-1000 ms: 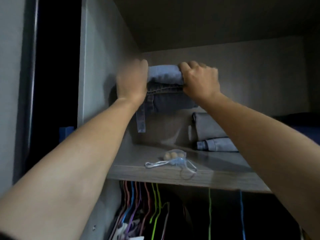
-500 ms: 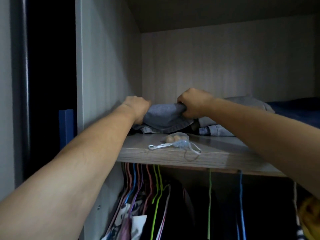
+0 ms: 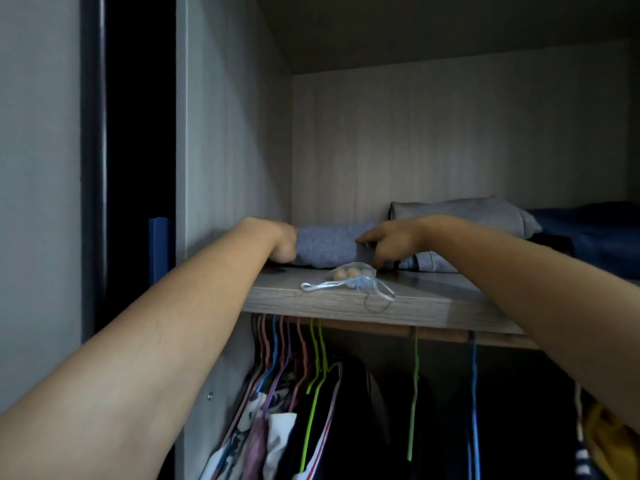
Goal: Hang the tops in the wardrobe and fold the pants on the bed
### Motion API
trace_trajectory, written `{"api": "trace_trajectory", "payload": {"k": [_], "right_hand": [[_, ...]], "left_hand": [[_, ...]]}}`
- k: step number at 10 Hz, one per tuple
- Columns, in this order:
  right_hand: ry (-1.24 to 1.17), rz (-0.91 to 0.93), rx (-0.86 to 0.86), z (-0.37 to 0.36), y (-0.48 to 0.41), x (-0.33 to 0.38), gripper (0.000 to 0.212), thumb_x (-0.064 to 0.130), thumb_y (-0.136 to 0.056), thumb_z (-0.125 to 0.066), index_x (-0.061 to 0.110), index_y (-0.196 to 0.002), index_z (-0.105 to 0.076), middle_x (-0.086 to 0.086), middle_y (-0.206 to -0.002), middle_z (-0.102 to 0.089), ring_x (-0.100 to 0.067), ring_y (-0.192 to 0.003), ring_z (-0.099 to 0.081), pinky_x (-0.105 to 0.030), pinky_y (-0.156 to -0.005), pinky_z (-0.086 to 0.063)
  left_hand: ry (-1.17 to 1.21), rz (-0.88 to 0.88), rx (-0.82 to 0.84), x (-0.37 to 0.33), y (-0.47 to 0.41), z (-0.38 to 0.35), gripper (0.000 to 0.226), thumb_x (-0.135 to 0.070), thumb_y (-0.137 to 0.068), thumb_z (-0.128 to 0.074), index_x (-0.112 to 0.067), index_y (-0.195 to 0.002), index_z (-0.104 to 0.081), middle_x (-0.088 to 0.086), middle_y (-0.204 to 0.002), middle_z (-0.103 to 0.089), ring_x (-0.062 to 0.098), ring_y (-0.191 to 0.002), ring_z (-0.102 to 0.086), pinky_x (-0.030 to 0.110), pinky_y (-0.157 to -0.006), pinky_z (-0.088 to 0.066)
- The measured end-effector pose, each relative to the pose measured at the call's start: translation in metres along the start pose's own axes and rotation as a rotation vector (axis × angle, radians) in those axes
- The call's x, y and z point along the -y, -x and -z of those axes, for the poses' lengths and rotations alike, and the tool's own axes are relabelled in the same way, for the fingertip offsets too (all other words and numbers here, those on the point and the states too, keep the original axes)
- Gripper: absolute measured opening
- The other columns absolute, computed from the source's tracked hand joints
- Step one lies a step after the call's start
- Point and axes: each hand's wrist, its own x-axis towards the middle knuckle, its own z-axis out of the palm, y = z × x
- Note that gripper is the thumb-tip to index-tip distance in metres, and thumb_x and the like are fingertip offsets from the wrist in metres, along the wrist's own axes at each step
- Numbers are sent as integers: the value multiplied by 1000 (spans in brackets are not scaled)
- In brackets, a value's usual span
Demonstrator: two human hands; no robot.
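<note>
A pair of folded blue jeans lies on the wardrobe's upper shelf, close to the left side panel. My left hand is curled against the left end of the jeans. At their right end my right hand holds them, thumb on top and fingers bent down toward the shelf. Under the shelf, tops hang on coloured hangers from a rail.
A small mesh pouch with round beads and a ribbon lies at the shelf's front edge. More folded denim, a grey garment and dark blue fabric fill the shelf's right side. The side panel stands close on the left.
Both hands brought the folded jeans down from mid-air onto the shelf and slid them back toward the left corner. The camera view dropped lower.
</note>
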Motion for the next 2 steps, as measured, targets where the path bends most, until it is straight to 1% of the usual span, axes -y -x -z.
{"api": "trace_trajectory", "payload": {"k": [1,2], "right_hand": [[-141,46,-247,4,24,-15,43,15,-96,-55,21,-138,-56,-5,-140,-56,-20,-123,-52,-29,-99,-42],[-125,54,-644,6,50,-37,32,29,-100,-52,25,-130,-63,-2,-132,-63,-22,-122,-56,-27,-95,-40]], "left_hand": [[71,36,-178,-1,13,8,43,-24,-91,-49,-11,-132,-58,14,-134,-58,32,-117,-58,39,-95,-49],[193,52,-506,-8,29,18,41,-31,-93,-41,-14,-124,-62,17,-130,-60,38,-115,-58,41,-90,-49]]}}
